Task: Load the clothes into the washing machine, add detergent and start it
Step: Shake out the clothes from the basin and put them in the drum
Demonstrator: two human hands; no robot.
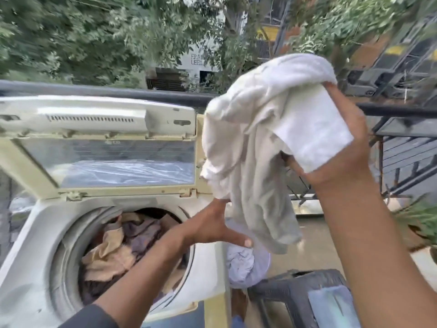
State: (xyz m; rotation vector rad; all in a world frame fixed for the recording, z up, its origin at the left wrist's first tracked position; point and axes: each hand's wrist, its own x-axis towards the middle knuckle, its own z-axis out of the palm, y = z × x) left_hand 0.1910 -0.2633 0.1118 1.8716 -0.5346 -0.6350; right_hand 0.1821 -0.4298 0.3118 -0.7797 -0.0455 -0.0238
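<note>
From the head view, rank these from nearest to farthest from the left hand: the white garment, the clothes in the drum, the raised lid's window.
1. White garment: hanging just right of the left hand.
2. Clothes in the drum: below it, to the left.
3. Lid window: up and left, behind the drum.

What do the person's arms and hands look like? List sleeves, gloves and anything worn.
Both hands are bare: no gloves, and no rings, watch or bracelet show on the visible parts. The left hand leads back along a bare forearm to a dark sleeve edge near the elbow at the bottom of the view. The right hand has a bare forearm all the way to the frame edge; no sleeve shows there.
</note>
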